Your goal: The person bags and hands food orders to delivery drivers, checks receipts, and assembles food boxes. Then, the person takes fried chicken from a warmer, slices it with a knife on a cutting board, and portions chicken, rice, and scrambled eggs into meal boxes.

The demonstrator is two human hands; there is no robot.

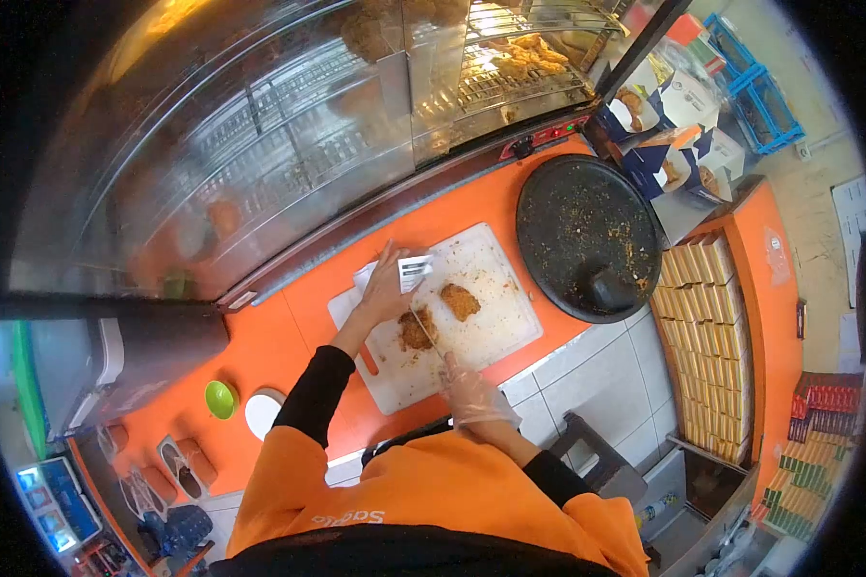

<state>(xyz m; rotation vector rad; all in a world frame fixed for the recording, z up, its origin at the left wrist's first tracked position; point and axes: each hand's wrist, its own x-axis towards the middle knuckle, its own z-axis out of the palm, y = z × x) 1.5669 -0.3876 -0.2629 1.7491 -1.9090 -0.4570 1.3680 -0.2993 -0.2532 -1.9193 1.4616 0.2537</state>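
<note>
My left hand (385, 290) is closed on a white printed paper (415, 270) at the upper left of the white cutting board (496, 334). My right hand (470, 389), in a clear plastic glove, grips a knife (423, 327) near the board's lower edge. The thin blade reaches up and left across a brown fried piece (416, 332). A second fried piece (460, 302) lies just to the right, touched by neither hand. Crumbs are scattered on the board.
A round black tray (587, 236) with crumbs is right of the board. Behind stands a glass display cabinet (337, 144). A green bowl (221, 399) and a white round item (264, 413) are at left. Open food boxes (678, 163) stand at upper right, above stacked cartons (702, 337).
</note>
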